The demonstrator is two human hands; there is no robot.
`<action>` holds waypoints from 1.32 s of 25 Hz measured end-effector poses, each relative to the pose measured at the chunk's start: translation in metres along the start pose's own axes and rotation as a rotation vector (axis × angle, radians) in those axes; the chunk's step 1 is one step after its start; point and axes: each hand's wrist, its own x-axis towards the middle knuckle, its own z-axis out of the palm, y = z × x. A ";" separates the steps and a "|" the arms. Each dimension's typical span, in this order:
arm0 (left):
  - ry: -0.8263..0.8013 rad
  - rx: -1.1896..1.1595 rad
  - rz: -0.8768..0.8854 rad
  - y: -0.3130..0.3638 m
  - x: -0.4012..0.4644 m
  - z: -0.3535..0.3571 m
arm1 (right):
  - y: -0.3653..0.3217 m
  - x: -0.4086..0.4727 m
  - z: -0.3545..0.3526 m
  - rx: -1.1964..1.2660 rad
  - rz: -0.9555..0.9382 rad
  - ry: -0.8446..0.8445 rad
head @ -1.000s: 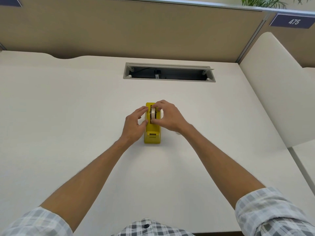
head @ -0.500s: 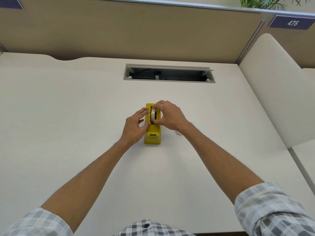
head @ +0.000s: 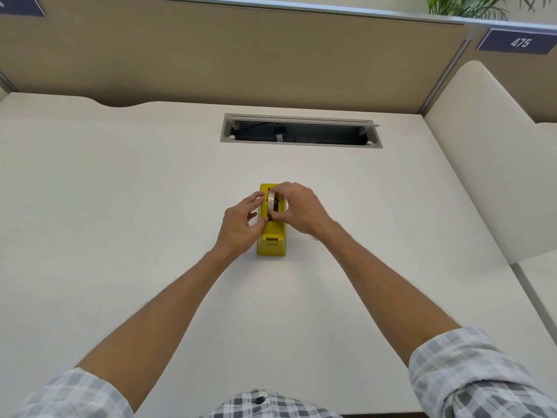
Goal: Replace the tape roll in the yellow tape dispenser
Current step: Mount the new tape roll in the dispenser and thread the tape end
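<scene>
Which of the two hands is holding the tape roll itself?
The right hand: its fingers curl round the tape roll. The left hand grips the yellow tape dispenser instead.

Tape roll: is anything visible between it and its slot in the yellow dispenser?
Nothing visible. The tape roll stands on edge in the slot of the yellow dispenser, pinched by the right hand; the left hand grips the dispenser's left side. How deep the roll sits is hidden by the fingers.

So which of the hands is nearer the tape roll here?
Right. The right hand pinches the tape roll over the yellow dispenser; the left hand sits against the dispenser's left side, fingertips beside the roll.
</scene>
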 end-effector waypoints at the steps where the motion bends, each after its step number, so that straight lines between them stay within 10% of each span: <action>1: 0.000 0.000 0.000 0.000 0.000 0.000 | 0.000 0.000 0.000 0.003 -0.009 0.002; 33: 0.136 -0.065 -0.050 0.029 -0.003 -0.001 | -0.010 -0.014 -0.029 0.258 -0.020 0.102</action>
